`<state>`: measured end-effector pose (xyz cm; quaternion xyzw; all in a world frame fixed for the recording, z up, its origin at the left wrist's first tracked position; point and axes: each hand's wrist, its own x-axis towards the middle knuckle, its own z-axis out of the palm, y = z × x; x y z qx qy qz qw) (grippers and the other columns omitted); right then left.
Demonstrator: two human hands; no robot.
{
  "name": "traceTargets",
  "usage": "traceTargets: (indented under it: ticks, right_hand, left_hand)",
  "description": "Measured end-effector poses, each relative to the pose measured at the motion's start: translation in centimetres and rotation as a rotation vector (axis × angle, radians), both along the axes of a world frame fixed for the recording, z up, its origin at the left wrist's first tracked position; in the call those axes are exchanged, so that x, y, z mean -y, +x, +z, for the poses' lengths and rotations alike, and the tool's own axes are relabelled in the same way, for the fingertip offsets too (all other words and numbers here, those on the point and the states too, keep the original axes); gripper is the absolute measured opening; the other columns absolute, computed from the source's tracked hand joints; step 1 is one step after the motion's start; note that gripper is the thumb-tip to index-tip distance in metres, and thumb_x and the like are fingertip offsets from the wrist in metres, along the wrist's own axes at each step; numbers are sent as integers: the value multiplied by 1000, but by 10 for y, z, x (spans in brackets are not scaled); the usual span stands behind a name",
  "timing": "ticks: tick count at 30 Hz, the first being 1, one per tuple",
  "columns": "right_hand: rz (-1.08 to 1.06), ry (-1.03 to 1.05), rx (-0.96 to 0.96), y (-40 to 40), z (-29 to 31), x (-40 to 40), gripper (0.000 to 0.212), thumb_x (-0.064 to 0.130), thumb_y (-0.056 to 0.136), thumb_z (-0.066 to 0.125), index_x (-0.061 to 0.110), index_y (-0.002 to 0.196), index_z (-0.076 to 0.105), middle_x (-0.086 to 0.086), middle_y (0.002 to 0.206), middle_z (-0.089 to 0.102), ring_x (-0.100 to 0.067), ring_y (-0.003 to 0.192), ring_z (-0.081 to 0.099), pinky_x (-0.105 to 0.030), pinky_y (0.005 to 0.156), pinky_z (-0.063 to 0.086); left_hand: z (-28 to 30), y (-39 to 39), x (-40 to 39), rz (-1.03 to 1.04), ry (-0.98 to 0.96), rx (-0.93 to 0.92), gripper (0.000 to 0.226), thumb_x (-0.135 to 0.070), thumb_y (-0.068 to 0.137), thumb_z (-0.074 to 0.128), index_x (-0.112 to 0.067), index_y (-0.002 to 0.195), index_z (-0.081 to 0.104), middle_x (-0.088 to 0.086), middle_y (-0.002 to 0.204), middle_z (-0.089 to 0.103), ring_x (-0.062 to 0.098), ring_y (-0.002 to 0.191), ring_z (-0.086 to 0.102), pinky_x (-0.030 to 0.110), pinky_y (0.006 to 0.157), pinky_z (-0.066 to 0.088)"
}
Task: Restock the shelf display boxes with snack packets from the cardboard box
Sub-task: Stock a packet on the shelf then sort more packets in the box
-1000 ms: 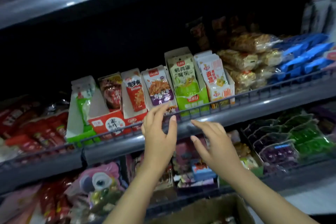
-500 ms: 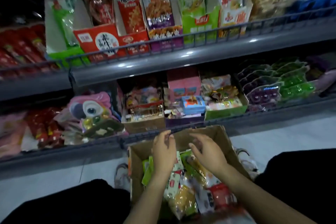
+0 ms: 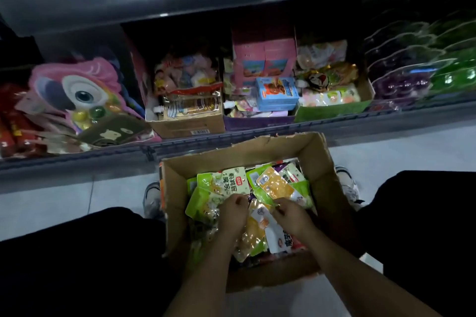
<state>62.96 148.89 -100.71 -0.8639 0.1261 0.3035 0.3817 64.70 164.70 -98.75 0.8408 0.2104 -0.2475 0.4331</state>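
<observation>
An open cardboard box (image 3: 327,162) sits on the floor between my knees, full of loose snack packets, mostly green ones (image 3: 226,183) and a yellow one (image 3: 275,184). Both hands are down inside it. My left hand (image 3: 233,216) has its fingers curled into the pile beside the green packets. My right hand (image 3: 291,216) pinches the edge of a white and yellow packet (image 3: 260,224) lying between the two hands. The display boxes of the higher shelf are out of view.
The bottom shelf ahead holds a brown display box (image 3: 185,121), a purple box (image 3: 257,121) with a blue carton (image 3: 278,94), a green box (image 3: 332,108), a pink owl toy pack (image 3: 77,92) and jelly cup packs (image 3: 401,80). My shoes flank the box.
My hands came down from the upper shelf rail into the cardboard box, and my view tilted down. They now dig among the packets, fingers curled.
</observation>
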Motion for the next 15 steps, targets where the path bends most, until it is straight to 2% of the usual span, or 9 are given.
traceTargets:
  ticks: [4,6,8,10,13,15]
  right_hand:
    - [16,60,-74,-5,-18,-2,45,26,91,58,8,132,52,-11,130,58,-24,115,56,-31,96,46]
    - [-8,83,-91,-6,-23,-4,48,28,91,60,7,133,50,-10,134,55,-22,119,53,-31,100,43]
    - [-39,91,-118,-7,-28,-4,50,27,91,60,4,134,49,-10,136,52,-22,123,50,-28,102,39]
    - [-59,88,-128,-8,-34,-4,51,27,90,61,2,133,50,-11,137,52,-22,124,49,-25,101,36]
    - [-76,85,-126,-8,-40,-4,52,29,89,62,1,131,52,-13,134,54,-21,123,50,-26,102,37]
    - [-94,86,-136,-8,-43,-4,50,28,89,63,0,129,53,-13,132,55,-21,121,51,-25,100,37]
  left_hand:
    - [-27,-8,-2,-50,-6,-89,29,-25,98,45,-8,109,64,12,110,66,28,103,59,28,79,43]
    - [-34,-10,-1,-47,-22,-124,30,-25,98,46,-9,117,63,12,115,64,28,105,59,28,82,44]
    - [-39,-11,1,-23,-20,-149,30,-20,97,49,-8,123,60,12,120,62,27,108,58,27,84,44]
    - [-45,-12,4,-2,-9,-130,28,-11,94,53,-2,119,62,14,119,63,27,109,58,25,87,43]
    - [-50,-12,6,70,-23,-104,21,4,86,59,7,106,65,19,104,67,23,100,59,18,80,40]
    - [-51,-11,8,146,-72,-126,18,16,80,60,8,96,65,12,84,64,19,90,53,17,73,40]
